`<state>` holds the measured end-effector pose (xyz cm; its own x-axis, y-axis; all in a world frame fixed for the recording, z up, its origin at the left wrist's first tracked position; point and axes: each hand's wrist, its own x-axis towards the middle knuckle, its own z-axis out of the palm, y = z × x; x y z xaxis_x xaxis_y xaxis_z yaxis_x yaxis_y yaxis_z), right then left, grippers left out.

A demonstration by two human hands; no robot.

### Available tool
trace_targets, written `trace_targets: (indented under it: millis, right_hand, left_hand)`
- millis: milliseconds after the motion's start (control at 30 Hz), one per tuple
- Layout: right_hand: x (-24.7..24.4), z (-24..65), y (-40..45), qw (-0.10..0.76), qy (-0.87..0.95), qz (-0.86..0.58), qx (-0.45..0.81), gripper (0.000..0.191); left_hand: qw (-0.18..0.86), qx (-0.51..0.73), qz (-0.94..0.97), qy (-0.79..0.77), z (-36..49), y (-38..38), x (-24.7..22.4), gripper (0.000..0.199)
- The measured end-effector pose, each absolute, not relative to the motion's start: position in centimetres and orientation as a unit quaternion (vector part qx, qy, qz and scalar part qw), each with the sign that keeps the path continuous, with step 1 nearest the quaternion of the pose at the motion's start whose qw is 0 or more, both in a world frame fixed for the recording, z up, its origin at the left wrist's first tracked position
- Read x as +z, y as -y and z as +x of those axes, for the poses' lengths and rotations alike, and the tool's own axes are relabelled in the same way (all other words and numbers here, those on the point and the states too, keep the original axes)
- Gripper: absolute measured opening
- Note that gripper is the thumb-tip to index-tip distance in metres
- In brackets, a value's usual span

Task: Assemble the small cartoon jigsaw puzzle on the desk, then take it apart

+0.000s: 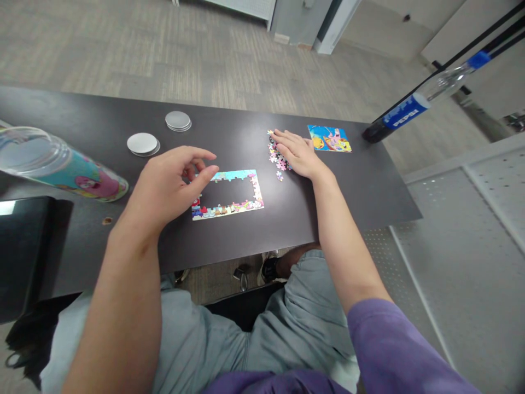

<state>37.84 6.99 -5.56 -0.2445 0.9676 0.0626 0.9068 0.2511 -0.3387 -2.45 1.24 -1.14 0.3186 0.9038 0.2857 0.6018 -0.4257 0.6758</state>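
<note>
A rectangular puzzle border [256, 189] of joined pieces lies on the dark table, its middle showing bare tabletop. Over its left end is my left hand [174, 180], thumb and fingers apart with nothing between them. My right hand [297, 153] rests palm down, fingers stretched out, on the right side of a pile of loose puzzle pieces [280, 163]; part of the pile is hidden under it. Just right of that hand lies a colourful picture card [330, 139] with cartoon figures on a blue ground.
On the dark table [229, 137], two small stacks of white discs [142, 143] [178, 120] lie at the back left. A clear canister [82, 172] and a black device [22, 251] are at the left. A Pepsi bottle [406, 112] stands at the back right corner.
</note>
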Motion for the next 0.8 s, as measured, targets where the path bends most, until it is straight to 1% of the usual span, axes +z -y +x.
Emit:
trace_targets:
  millis: [133, 267, 400, 533, 667, 800]
  right_hand:
    - [-5.3, 37.9, -5.9, 0.122, 0.791, -0.584, 0.134, 0.072]
    - [-5.3, 37.9, -4.3, 0.114, 0.797, -0.575, 0.148, 0.079]
    - [-5.1, 37.7, -3.4, 0.132, 0.794, -0.579, 0.128, 0.077]
    - [-4.7, 37.1, -5.6, 0.156, 0.788, -0.587, 0.098, 0.080]
    - [-4.6, 36.4, -8.0, 0.142, 0.789, -0.588, 0.107, 0.074]
    - [-4.8, 37.1, -7.1, 0.174, 0.790, -0.577, 0.113, 0.068]
  left_hand:
    - [0.229, 0.328, 0.777, -0.486, -2.4, -1.0, -1.1, 0.038]
    - [0.251, 0.324, 0.776, -0.480, -2.5, -0.9, -0.9, 0.043]
    - [0.260, 0.329, 0.774, -0.474, -2.5, -1.1, -0.9, 0.037]
    - [0.273, 0.335, 0.768, -0.472, -2.3, -1.2, -1.0, 0.033]
    - [0.281, 0.335, 0.766, -0.471, -2.3, -1.2, -1.0, 0.034]
    - [0.285, 0.332, 0.764, -0.474, -2.4, -1.3, -1.0, 0.037]
